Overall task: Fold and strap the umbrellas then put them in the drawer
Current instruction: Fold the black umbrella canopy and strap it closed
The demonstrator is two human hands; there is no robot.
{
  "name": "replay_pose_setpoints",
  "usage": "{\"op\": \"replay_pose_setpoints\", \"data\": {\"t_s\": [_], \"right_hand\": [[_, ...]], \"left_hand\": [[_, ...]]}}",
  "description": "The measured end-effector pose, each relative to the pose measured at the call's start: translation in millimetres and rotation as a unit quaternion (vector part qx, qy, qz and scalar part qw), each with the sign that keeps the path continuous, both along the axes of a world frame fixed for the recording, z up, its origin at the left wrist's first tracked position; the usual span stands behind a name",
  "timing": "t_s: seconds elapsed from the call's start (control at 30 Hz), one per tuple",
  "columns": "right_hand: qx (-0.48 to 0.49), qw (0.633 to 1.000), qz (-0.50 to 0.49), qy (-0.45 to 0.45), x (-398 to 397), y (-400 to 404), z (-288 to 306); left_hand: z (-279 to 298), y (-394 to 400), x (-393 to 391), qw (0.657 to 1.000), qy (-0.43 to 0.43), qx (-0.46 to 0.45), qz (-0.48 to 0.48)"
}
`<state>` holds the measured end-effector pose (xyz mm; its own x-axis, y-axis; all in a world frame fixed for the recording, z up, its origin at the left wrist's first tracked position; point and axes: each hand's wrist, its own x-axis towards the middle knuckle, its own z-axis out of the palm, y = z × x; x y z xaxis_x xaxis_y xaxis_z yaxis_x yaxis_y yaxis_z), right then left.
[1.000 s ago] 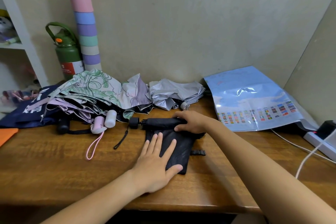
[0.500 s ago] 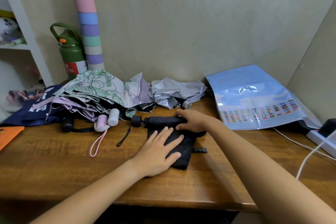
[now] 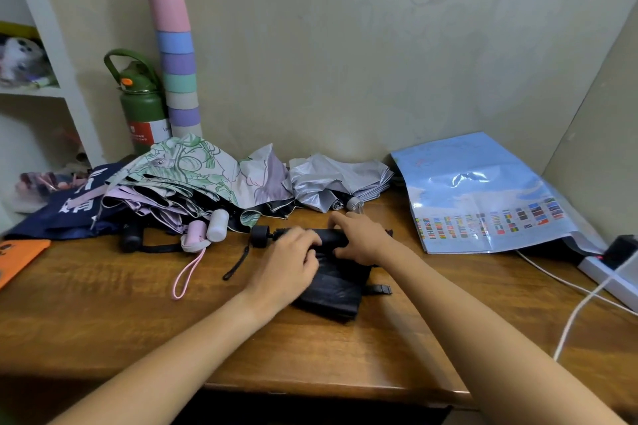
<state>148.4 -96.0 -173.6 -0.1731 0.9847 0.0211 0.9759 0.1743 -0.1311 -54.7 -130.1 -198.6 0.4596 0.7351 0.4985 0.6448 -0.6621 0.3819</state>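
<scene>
- black umbrella (image 3: 336, 281) lies on the desk (image 3: 103, 314) at centre, handle knob pointing to 9 o'clock, its loose cloth spread toward 6 o'clock.
- left hand (image 3: 288, 266) rests on the umbrella's rolled part near the handle, fingers curled over it and holding it.
- right hand (image 3: 360, 235) sits just at 3 o'clock of the left, fingers bent round the same roll, thumb on the near side.
- a short black strap (image 3: 378, 289) sticks out of the cloth at 3 o'clock.
- floral umbrella (image 3: 193, 183) lies unfolded at 10 o'clock of the hands, its pale handles (image 3: 207, 229) near the black knob.
- silver umbrella (image 3: 336, 185) lies crumpled at 12 o'clock, by the wall.
- green bottle (image 3: 141, 103) and a stack of cups (image 3: 176, 55) stand at 11 o'clock.
- a blue plastic sheet (image 3: 483, 193) lies at 2 o'clock; a power strip (image 3: 611, 272) at 3 o'clock.
</scene>
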Motion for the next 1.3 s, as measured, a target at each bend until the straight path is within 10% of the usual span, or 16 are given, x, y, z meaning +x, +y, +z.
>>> {"op": "replay_pose_setpoints", "data": {"t_s": [0.33,0.83,1.3], "right_hand": [[0.05,0.999,0.019,-0.001,4.9,-8.9,-8.1],[0.008,0.997,0.072,0.023,42.8,-16.8,-8.8],[0.099,0.99,0.087,0.044,77.4,-44.3,-36.9]], "left_hand": [[18.3,60.8,2.6,0.965,0.255,0.059,-0.011],[4.2,95.9,-32.4,0.969,0.173,-0.153,-0.084],[2.5,100.9,-41.7,0.966,0.174,-0.149,-0.118]]}}
